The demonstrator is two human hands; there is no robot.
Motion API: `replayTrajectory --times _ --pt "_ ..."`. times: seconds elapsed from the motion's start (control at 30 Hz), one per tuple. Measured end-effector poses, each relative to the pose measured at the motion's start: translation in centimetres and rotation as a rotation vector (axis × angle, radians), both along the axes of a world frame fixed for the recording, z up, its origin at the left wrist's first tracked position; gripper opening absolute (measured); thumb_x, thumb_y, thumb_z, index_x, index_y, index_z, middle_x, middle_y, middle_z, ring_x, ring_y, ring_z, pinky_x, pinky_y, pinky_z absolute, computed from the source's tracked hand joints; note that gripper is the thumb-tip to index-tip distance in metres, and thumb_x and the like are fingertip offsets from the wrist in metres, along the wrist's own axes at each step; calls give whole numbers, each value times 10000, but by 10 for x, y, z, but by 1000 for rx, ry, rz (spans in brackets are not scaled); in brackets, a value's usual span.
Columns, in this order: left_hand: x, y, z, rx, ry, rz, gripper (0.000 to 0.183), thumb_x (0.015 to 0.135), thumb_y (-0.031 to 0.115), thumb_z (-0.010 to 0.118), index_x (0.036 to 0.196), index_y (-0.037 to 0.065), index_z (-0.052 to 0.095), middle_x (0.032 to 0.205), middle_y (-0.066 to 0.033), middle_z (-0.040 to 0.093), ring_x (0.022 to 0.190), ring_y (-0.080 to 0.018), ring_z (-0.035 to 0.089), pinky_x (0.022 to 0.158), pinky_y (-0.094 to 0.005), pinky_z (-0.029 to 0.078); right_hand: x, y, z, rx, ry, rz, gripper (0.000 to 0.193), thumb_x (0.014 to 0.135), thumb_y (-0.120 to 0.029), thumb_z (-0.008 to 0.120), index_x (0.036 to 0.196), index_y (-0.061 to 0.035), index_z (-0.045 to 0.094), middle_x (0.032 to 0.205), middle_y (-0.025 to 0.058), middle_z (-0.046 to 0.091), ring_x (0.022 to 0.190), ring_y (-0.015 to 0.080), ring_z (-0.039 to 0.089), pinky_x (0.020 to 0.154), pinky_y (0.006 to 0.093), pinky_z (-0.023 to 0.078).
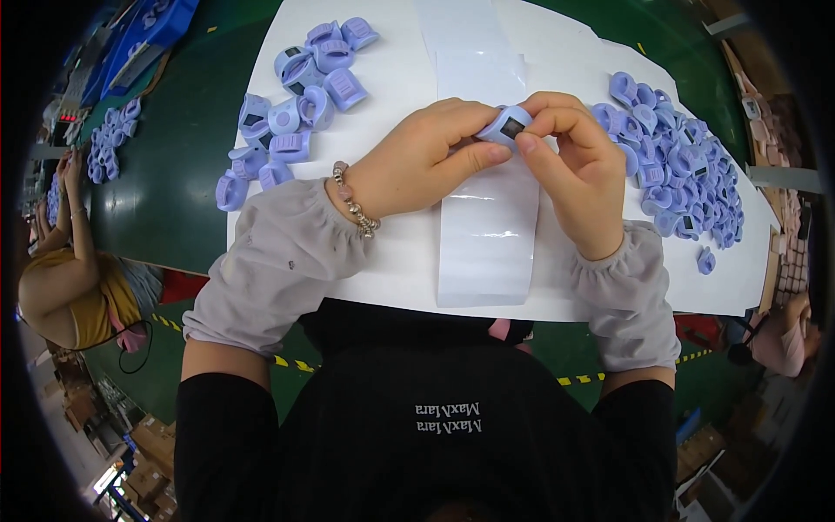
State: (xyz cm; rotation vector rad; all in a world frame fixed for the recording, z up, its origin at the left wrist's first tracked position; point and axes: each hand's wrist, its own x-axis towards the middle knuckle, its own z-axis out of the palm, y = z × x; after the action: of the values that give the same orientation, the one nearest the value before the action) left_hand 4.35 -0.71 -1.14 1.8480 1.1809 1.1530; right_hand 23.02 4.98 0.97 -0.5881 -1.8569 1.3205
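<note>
A small lilac watch-like ring (506, 127) with a dark display window is held between my two hands above the white table sheet. My left hand (426, 152) pinches its left end with thumb and forefinger. With thumb and fingertips, my right hand (574, 161) grips the other end, close to the display. Part of the ring is hidden by my fingers. Below it lies a glossy pale film strip (487, 252). To the left is a loose group of similar lilac rings (284, 117); a larger, denser heap of lilac rings (683, 165) lies to the right.
A single lilac ring (706, 260) sits near the sheet's right front. The white sheet (391, 270) covers a green table (174, 191). Another person (78, 270) works at the far left, near more lilac pieces (113, 139). A blue bin (161, 35) stands at the upper left.
</note>
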Motion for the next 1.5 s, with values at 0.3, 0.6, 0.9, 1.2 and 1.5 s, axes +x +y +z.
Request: replayTrajectory --times 0.3,0.6,0.9,1.2,1.5 --pt "1 2 0 8 -19 -5 214 875 210 614 1010 45 601 813 -89 572 771 -256 527 708 -347 430 0 4 -6 153 -12 -23 159 797 56 611 949 22 579 1056 97 543 956 153 499 864 272 391" --pt "-10 -3 7 243 40 -45 161 872 182 604 962 49 606 813 -103 580 805 -273 528 742 -365 426 -3 7 15 -84 -88 103 153 891 -64 537 992 29 607 894 30 546 845 112 485 754 236 392" --pt "-137 6 77 94 -186 681 260 934 286 530 853 43 570 739 -60 617 633 -108 550 576 -247 445 37 -29 14 600 -575 91 384 742 -130 680 1106 -45 595 1162 174 530 1080 339 492 906 388 373" --pt "-374 14 139 -182 -130 1077 389 954 277 476 1284 72 457 1172 -100 605 989 -219 608 811 -355 487 16 -20 24 834 -701 231 496 753 -229 691 1202 -71 553 1332 175 429 1229 348 400 985 458 286" --pt "-315 19 116 107 -51 871 294 887 233 614 1106 37 631 968 -47 660 834 -138 602 750 -246 479 8 -14 18 874 -644 247 439 761 -217 666 1160 -65 560 1323 174 440 1221 334 415 976 443 303"
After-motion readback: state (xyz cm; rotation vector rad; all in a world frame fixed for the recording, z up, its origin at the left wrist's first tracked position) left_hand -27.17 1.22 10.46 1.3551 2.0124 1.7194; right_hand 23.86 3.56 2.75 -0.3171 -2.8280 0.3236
